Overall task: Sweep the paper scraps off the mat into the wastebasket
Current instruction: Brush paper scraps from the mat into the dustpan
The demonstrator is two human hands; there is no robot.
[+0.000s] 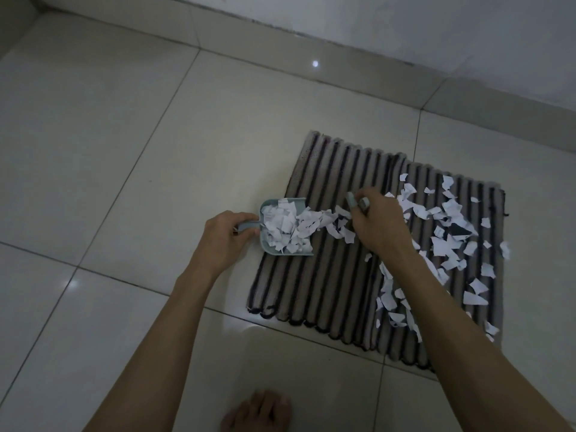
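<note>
A striped beige and black mat [324,282] lies on the tiled floor. White paper scraps [448,244] cover its right half, and a trail of them runs left across it. My left hand [224,235] grips the handle of a small pale blue dustpan [270,206] at the mat's left edge. The pan is heaped with scraps. My right hand [377,226] sits on the mat just right of the pan, fingers curled round a small pale blue tool [351,200] that is mostly hidden. No wastebasket is in view.
Glossy pale floor tiles [124,151] spread to the left and front. A wall with a tiled skirting [343,67] runs along the back, close behind the mat. My bare foot [258,413] is at the bottom edge.
</note>
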